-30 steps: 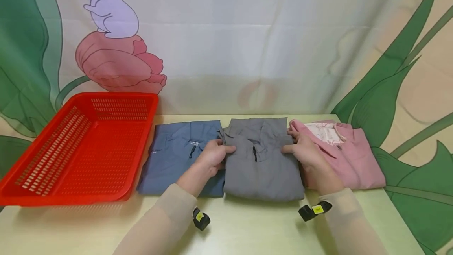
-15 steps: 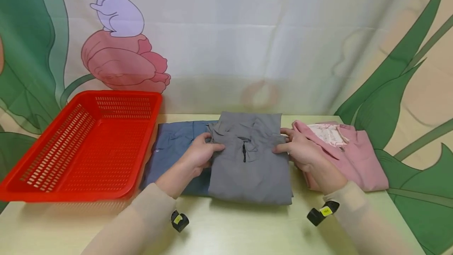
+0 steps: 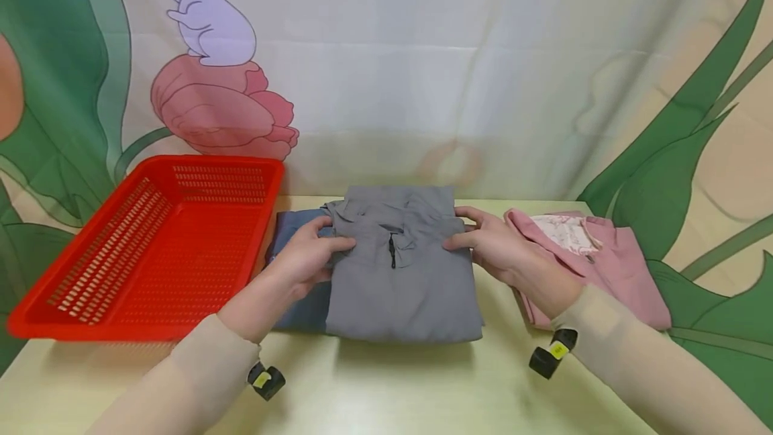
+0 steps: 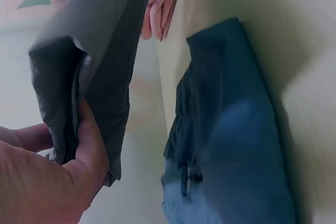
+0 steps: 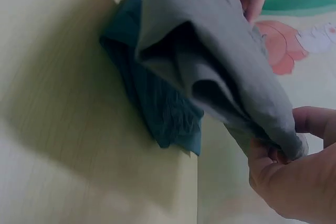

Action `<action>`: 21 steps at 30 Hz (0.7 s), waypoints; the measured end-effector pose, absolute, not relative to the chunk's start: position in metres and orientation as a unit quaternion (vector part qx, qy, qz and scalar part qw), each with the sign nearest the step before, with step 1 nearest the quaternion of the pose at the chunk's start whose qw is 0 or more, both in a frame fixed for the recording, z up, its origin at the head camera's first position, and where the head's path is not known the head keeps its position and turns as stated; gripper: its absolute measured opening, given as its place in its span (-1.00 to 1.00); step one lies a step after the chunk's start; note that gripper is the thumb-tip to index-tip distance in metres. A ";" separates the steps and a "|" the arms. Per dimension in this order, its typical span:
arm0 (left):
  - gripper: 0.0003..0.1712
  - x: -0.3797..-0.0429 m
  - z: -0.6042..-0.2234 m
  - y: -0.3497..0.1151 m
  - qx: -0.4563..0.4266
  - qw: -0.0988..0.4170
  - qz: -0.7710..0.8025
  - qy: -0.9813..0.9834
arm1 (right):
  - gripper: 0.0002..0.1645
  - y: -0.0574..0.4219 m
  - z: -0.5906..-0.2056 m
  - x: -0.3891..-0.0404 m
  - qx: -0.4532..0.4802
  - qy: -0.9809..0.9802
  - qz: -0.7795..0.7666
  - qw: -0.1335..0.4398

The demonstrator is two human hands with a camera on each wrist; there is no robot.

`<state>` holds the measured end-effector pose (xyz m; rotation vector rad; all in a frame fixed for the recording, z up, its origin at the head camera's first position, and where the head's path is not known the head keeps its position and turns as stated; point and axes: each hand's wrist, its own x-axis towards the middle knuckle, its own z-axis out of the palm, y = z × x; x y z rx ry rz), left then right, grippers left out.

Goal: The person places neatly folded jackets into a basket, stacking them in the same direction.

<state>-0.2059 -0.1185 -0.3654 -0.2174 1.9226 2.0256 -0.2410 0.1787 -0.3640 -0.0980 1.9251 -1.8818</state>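
A folded grey jacket (image 3: 404,294) with a short black zipper pull is held up off the table between both hands. My left hand (image 3: 308,250) pinches its left edge, thumb on top and fingers beneath, as the left wrist view also shows. On the opposite edge my right hand (image 3: 492,244) grips the layers the same way. Below the grey jacket lies a folded blue jacket (image 4: 236,145), partly covered by it in the head view. In the right wrist view the grey jacket's folded layers (image 5: 210,51) hang apart from the table.
A red plastic basket (image 3: 241,267) with slotted walls stands at the left of the table (image 3: 410,388). To the right lies a folded pink garment (image 3: 628,274) with a pale patterned lining. A printed curtain (image 3: 374,86) hangs behind the table.
Both hands have carried the grey jacket leftward, from between the blue and pink garments to over the blue jacket. The pink garment and basket stay in place while the view shifts slightly.
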 end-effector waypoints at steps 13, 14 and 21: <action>-0.14 -0.190 -0.338 -0.174 -0.042 0.148 0.674 0.723 | 0.03 0.130 -0.340 -0.242 -0.055 0.670 -0.697 0.250; -0.15 -0.190 -0.336 -0.179 -0.041 0.149 0.670 0.726 | 0.03 0.126 -0.340 -0.243 -0.059 0.669 -0.697 0.251; -0.13 -0.194 -0.326 -0.217 -0.034 0.143 0.661 0.736 | 0.03 0.090 -0.336 -0.248 -0.067 0.673 -0.695 0.243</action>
